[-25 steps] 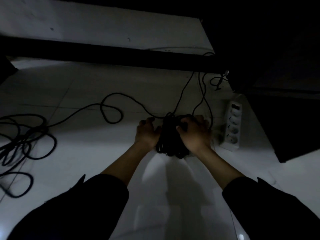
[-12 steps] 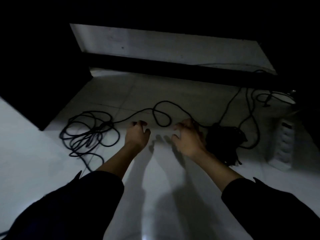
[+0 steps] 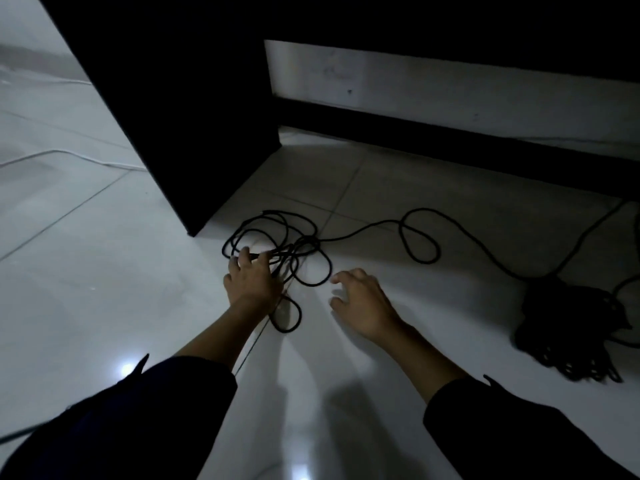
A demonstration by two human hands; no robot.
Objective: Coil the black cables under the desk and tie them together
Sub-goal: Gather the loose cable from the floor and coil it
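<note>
Item 1: loose black cable (image 3: 277,244), found lying in a tangle of overlapping loops on the pale tiled floor (image 3: 104,278), just beside the near corner of the dark desk panel (image 3: 180,116). One strand was seen running from the tangle to the right, through a single open loop, toward a second item.

Item 2: coiled cable bundle (image 3: 571,327), recorded at the right edge of the view, lying flat on the floor, well apart from the tangle. Whether it had been tied could not be told in the dim light.

Item 3: left hand (image 3: 251,278), laid on the near edge of the tangle, fingers (image 3: 244,254) spread and reaching over several strands. Contact with the cable was noted; a closed grasp round any strand could not be made out, the fingers being largely straight.

Item 4: right hand (image 3: 363,303), held just above or on the floor to the right of the tangle, fingers loosely curved and apart, nothing held. It was seen near the outermost loop but not touching it.

Item 5: dark sleeves (image 3: 138,420), noted on both forearms at the bottom of the view.

Item 6: a thin pale cord (image 3: 69,155), recorded on the floor at far left, beyond the desk panel.

Item 7: white wall strip (image 3: 450,88) with a dark skirting below it, seen under the desk at the back.
</note>
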